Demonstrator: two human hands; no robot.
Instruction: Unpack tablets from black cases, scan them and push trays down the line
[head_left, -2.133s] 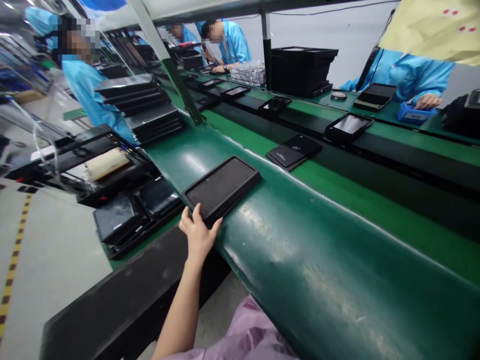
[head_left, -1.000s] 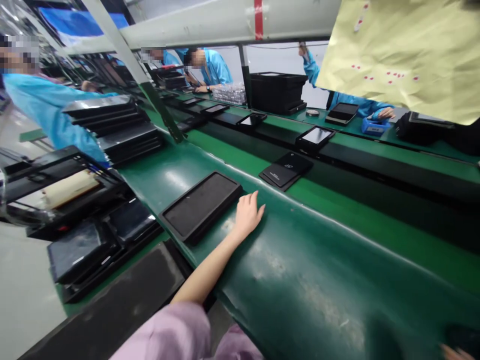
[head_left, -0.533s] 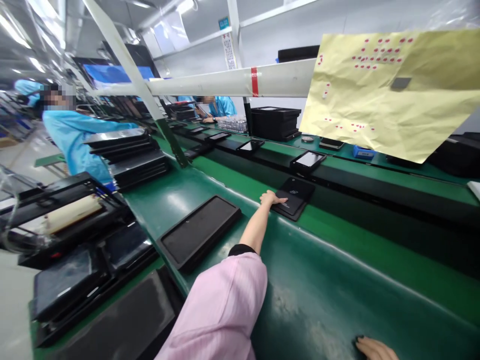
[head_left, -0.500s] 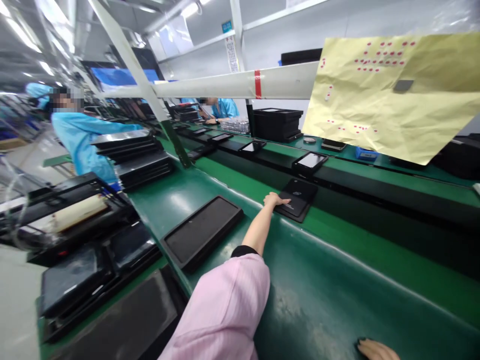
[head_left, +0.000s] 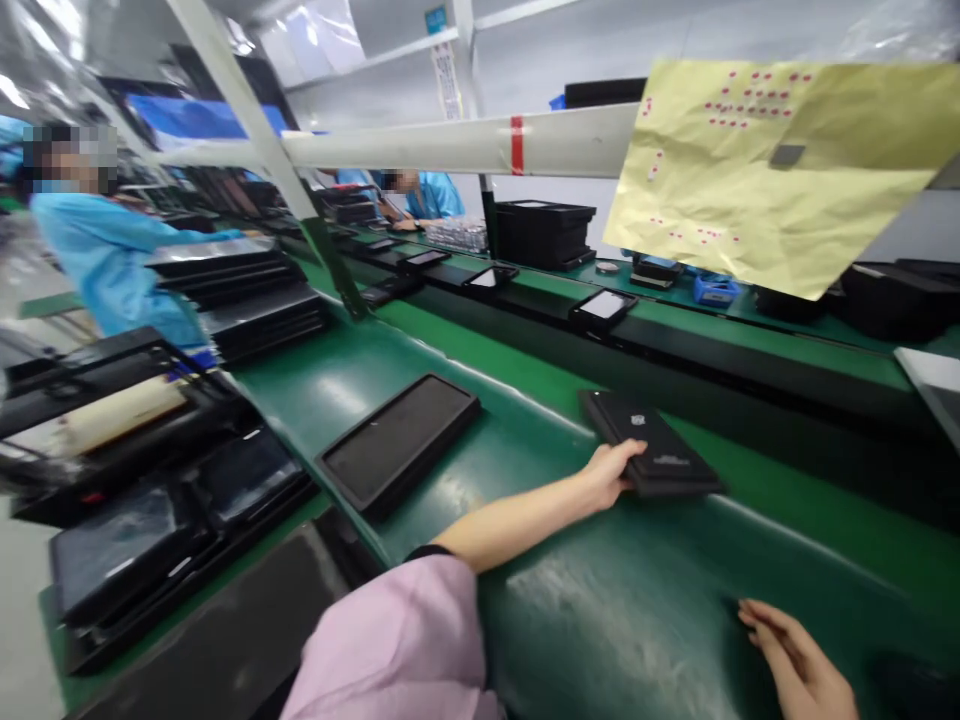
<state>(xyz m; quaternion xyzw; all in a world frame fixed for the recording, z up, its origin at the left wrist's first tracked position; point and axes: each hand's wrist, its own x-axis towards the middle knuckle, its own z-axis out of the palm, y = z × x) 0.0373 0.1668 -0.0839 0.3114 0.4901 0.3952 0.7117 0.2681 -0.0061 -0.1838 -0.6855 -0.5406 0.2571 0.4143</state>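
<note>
My left hand [head_left: 611, 475] grips the near long edge of a black tablet [head_left: 649, 440], thumb on top. The tablet's back faces up, with a pale logo and small print on it. It is held tilted over the edge between the green bench top [head_left: 585, 620] and the bright green belt [head_left: 480, 355]. Whether a dark tray lies beneath it, I cannot tell. At the lower right, my right hand [head_left: 799, 660] hovers over the bench, fingers loosely bent and apart, holding nothing visible. A black rectangular tray [head_left: 401, 440] lies on the bench left of my left arm.
Several tablets in black holders [head_left: 604, 308] line the raised ledge behind the belt. Yellow paper [head_left: 750, 180] hangs at upper right. A white post [head_left: 255, 125] and stacked black trays [head_left: 255, 300] stand left. A co-worker in blue [head_left: 105, 250] is beyond them.
My left hand has brought the tablet rightward and nearer, turning it on the way. My right hand has come further into view at the lower right. The camera view has shifted slightly.
</note>
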